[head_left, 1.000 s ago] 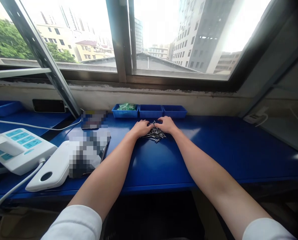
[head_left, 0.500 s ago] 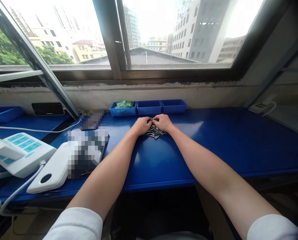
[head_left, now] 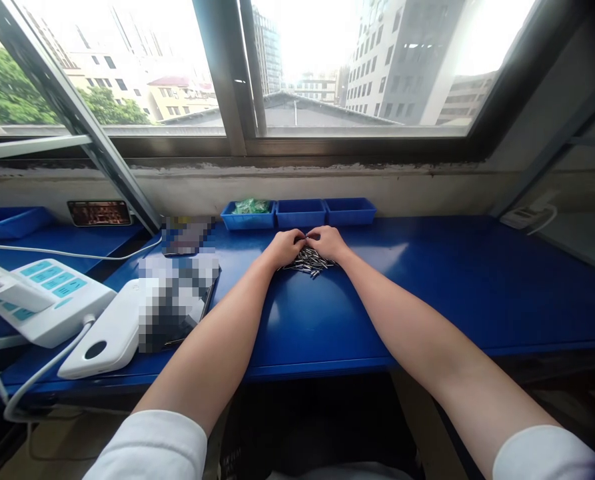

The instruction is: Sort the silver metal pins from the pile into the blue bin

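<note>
Over a pile of small silver metal pins (head_left: pixel 309 261), my two hands meet fingertip to fingertip. My left hand (head_left: pixel 284 248) is closed in a pinch at the pile's left side. Opposite it, my right hand (head_left: pixel 327 243) is pinched as well. A tiny dark bit shows where the fingertips join; it looks like one of the metal pins, mostly hidden by the fingers. The pins lie loose, pointing in many directions, on the blue tabletop (head_left: pixel 317 320), just below and in front of both hands.
Behind my hands stand a blue bin (head_left: pixel 248 219) with green plastic packets, a middle blue bin (head_left: pixel 300 214) and a right blue bin (head_left: pixel 350 212). To the left are a white power strip (head_left: pixel 52 300), a white power bank (head_left: pixel 104 333), cables, blurred items and a propped phone (head_left: pixel 100 213).
My fingertips have drawn closer together, and the silver bit seen between them is now mostly covered. The phone's dark screen now shows a picture. The camera has shifted slightly.
</note>
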Demonstrator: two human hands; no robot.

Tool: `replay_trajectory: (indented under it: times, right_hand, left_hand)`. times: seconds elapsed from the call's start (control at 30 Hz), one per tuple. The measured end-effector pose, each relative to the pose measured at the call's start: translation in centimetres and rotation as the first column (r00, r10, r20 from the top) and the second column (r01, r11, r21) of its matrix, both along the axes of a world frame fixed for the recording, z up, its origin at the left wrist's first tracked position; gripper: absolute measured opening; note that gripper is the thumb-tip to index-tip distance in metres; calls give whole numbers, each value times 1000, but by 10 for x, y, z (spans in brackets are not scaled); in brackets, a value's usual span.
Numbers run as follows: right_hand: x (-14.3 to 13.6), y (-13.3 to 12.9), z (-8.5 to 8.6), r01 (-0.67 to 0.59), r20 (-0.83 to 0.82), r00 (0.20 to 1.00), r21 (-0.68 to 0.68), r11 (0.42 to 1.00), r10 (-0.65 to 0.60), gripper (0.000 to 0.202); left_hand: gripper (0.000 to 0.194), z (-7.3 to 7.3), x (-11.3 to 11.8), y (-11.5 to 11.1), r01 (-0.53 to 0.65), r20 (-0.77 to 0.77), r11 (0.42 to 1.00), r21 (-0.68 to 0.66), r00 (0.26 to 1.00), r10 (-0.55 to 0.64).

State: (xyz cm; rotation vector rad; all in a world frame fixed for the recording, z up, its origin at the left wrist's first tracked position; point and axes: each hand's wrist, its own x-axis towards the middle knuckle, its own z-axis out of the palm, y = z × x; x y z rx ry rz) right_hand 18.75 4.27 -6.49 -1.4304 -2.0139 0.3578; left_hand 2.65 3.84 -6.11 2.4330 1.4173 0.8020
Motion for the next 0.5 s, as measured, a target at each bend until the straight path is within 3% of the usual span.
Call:
replay_trajectory:
  times: [0.37, 0.5]
  right_hand:
    - [0, -2, 0, -24, -66, 997, 86, 996, 30, 17]
    - [1, -3, 1, -29, -171, 984, 117, 993, 49, 14]
  left_hand:
    - [21, -7, -2, 7, 9, 55, 1000, -29, 998, -7]
    - [19, -8, -3, 7, -5, 69, 1000, -23, 998, 7]
